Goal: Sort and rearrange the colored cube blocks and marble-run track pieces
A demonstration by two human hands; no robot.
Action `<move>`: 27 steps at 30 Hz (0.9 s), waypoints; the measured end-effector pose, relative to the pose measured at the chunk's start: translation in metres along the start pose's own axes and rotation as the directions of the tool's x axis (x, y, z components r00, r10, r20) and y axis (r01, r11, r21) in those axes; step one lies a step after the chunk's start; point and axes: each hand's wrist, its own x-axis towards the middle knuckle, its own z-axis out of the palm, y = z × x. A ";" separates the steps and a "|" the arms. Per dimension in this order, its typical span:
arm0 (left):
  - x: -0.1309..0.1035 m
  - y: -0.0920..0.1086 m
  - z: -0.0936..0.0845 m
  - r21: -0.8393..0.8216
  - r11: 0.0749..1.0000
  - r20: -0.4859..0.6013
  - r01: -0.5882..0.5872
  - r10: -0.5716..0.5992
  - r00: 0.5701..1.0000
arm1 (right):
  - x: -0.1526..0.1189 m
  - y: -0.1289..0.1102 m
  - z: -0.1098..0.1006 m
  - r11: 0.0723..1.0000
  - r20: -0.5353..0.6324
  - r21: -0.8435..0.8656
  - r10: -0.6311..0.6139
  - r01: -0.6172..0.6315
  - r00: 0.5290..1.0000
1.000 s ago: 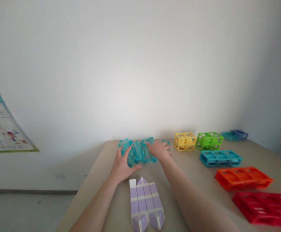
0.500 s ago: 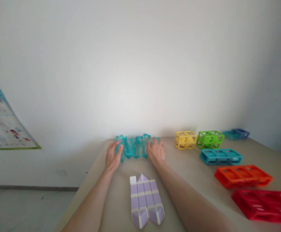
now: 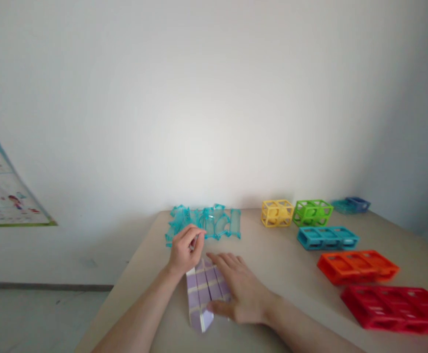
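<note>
A purple and white segmented block piece (image 3: 203,290) lies on the table before me. My right hand (image 3: 238,289) is over its right side, fingers spread, the thumb on or just above its near part. My left hand (image 3: 188,247) is at the far left end of the piece with thumb and fingers curled close together; whether anything small is between them I cannot make out. Beyond the hands, by the wall, lie translucent teal pieces (image 3: 221,224), partly hidden behind my left hand.
On the right stand a yellow frame block (image 3: 277,213), a green one (image 3: 313,213), a teal one (image 3: 327,238), an orange one (image 3: 358,266) and a red one (image 3: 395,308). Blue pieces (image 3: 358,204) sit at the back right. A poster (image 3: 8,191) hangs on the left wall.
Both hands have left the teal pieces and come back toward me, to the purple and white piece. My left hand's fingers have closed together. The view has shifted slightly.
</note>
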 end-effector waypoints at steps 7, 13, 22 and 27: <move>0.001 0.010 0.003 -0.031 0.999 0.238 0.044 -0.036 0.970 | 0.007 0.015 -0.011 0.997 -0.048 -0.063 0.040 -0.043 0.998; 0.002 0.011 0.006 0.014 0.969 0.215 0.245 -0.243 0.946 | 0.006 0.020 -0.016 0.997 -0.198 -0.064 -0.056 0.044 0.979; -0.009 0.025 0.018 -0.226 0.857 0.460 0.463 -0.325 0.826 | 0.012 0.034 -0.017 0.989 -0.420 0.065 0.148 -0.133 0.895; -0.012 0.022 0.024 -0.466 0.462 0.722 0.755 -0.295 0.626 | 0.010 0.032 -0.019 0.980 -0.307 0.117 0.188 -0.159 0.933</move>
